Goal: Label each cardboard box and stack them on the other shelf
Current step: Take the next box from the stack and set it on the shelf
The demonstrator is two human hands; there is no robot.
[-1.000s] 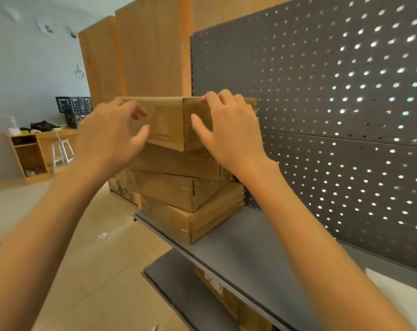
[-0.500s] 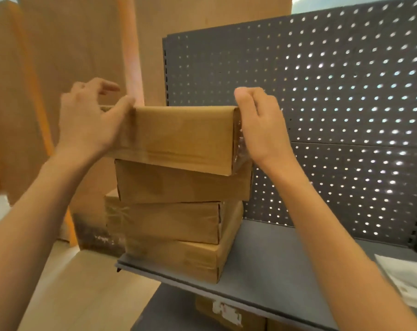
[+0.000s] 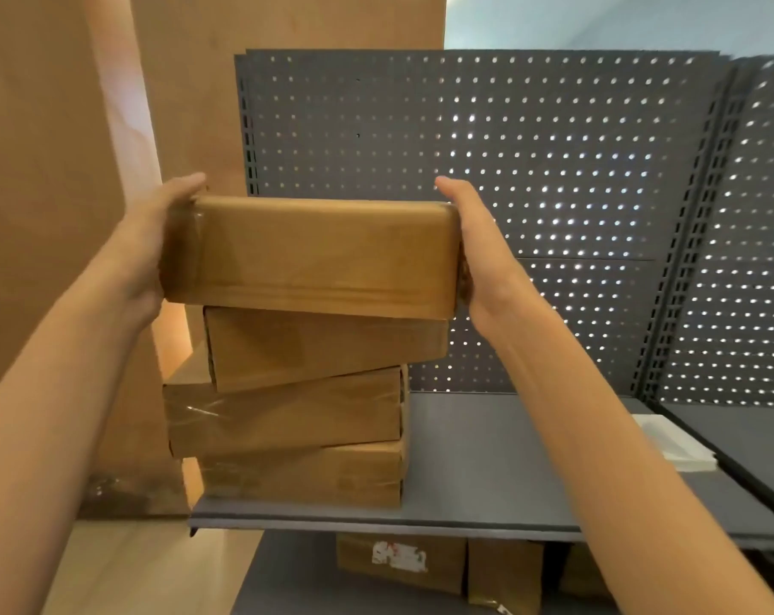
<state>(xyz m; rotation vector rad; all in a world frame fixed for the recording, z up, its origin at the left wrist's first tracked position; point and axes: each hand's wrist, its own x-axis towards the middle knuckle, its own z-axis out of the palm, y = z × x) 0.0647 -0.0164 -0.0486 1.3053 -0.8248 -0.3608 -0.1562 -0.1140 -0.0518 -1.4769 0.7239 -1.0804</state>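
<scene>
Now held square-on: top box (image 3: 310, 255) clamped end to end, left hand (image 3: 152, 246) flat against its left end, right hand (image 3: 478, 259) against its right end, each grip spread wide with palm pressed in and fingertips reaching over the back edge. Resting on, or only just off, the second box (image 3: 327, 348); contact line too tight to tell which. Beneath that, a third box (image 3: 283, 415) and a bottom box (image 3: 303, 474), all four making a crooked pile at the left end of the grey shelf (image 3: 487, 481), each layer turned a little against its neighbour.

Compared with half a second back: both hands lower on the box ends and pressed flatter, no longer hooked over the top corners. Compared with a second back: box seen corner-on then, long face on now, so either turned or approached from a new side. Likely meaning for the task: top box either being straightened on the pile or taken off it for labelling. No label visible on this face. Lower shelf holding more boxes, one labelled box (image 3: 400, 557) among them.
</scene>
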